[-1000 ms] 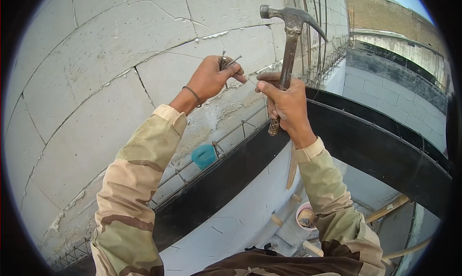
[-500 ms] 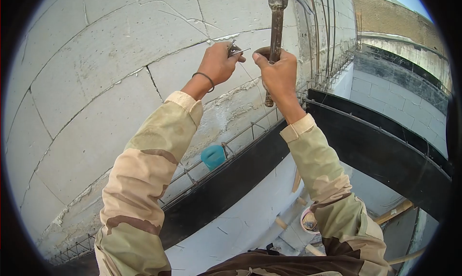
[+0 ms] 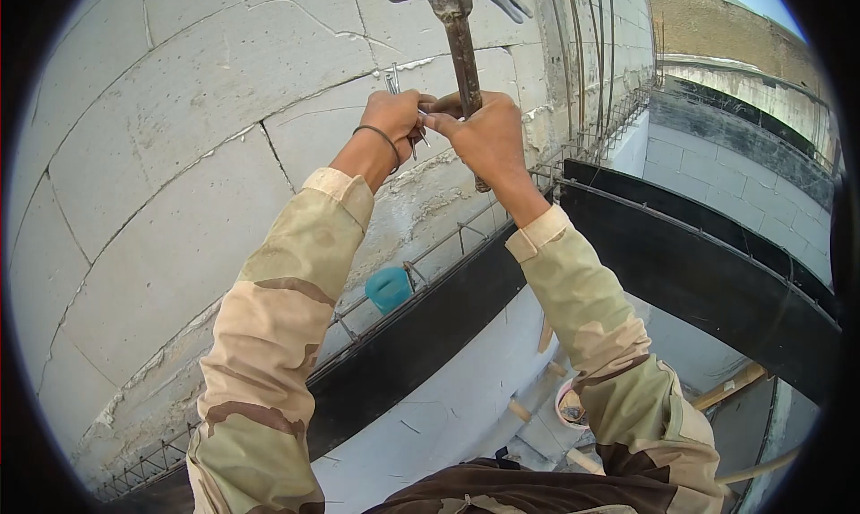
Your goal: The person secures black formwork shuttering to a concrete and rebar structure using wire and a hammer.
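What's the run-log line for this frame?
left hand: holds nails | right hand: grips hammer | block wall behind

A claw hammer (image 3: pixel 457 30) is gripped upright by the right hand (image 3: pixel 484 138); nails (image 3: pixel 394 80) are pinched in the left hand (image 3: pixel 394 120), both held against the block wall (image 3: pixel 179 138).

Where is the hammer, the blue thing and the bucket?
hammer (image 3: pixel 465 62), head view, on its handle.
blue thing (image 3: pixel 388 289), head view, on its middle.
bucket (image 3: pixel 566 405), head view, on its rim.
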